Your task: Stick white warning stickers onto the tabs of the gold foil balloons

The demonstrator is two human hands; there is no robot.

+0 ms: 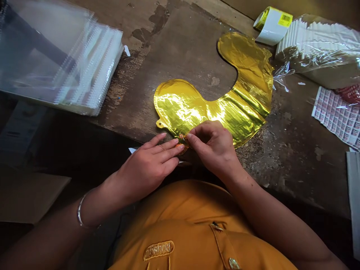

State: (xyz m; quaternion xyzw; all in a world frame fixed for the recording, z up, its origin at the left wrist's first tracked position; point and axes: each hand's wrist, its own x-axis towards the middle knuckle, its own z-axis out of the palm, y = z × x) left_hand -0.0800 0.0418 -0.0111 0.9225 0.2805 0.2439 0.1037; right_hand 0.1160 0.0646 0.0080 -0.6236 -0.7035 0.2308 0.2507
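Note:
A flat gold foil balloon point(244, 97), curved like a hook, lies on the worn brown table. A small tab with a hole sticks out from its left edge. My left hand point(149, 163) is stretched out flat, its fingertips resting at the balloon's near edge by an orange-gold flap. Across from it, my right hand point(215, 146) pinches thumb and forefinger together at that same edge. A tiny pale and reddish piece shows by the fingertips; what exactly is pinched is too small to make out.
Stacked clear plastic sleeves point(90, 67) lie at the left. Toward the back right are a white-and-yellow roll point(274, 26) and a clear bag of white sticks point(317, 39). A sheet of small printed labels point(337, 116) lies at the right. A cardboard piece point(30, 195) is below left.

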